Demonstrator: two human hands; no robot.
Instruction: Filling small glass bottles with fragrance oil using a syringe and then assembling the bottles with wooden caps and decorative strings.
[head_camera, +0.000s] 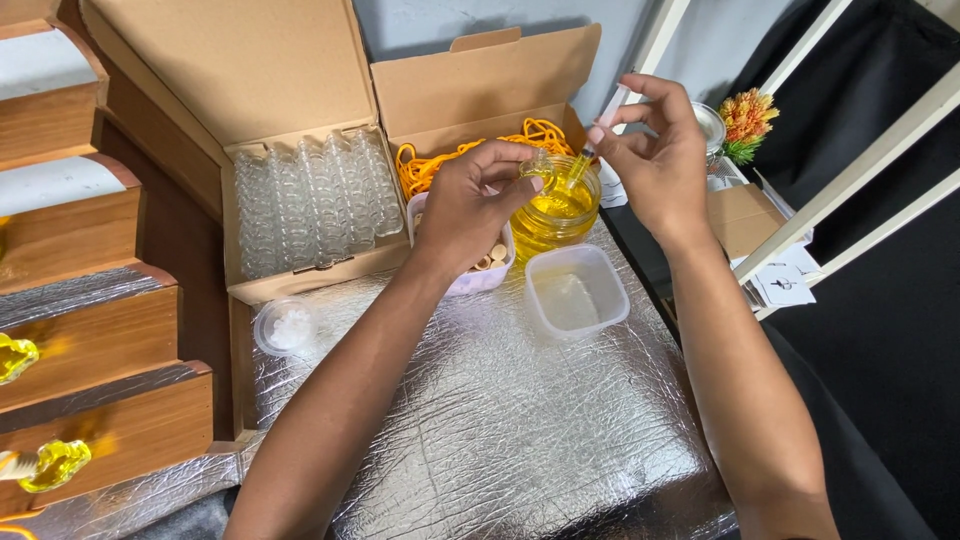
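**Syringe tip at small vial, held over jar of yellow liquid**

While the left hand (472, 205) pinches a tiny glass vial (537, 168) between thumb and fingertips, it keeps it right above the open jar of yellow liquid (556, 212), prob. so drips fall back in. Right hand (655, 160) grips a syringe (600, 125) w/ fingers closed round the barrel, tip angled down-left at the vial mouth. Box of empty vials (310, 200) sits far left, clear tub (575, 292) near right, on foil-covered table (500, 420).

Wall: plain grey-blue (420, 25), top centre.
Table: covered in crinkled silver foil (500, 420), lower centre.
Steps: wooden, tiered shelf (90, 330) down the left edge.
Frame: white bars (860, 170) at right.
Beyond: dark, possibly black cloth (880, 300).
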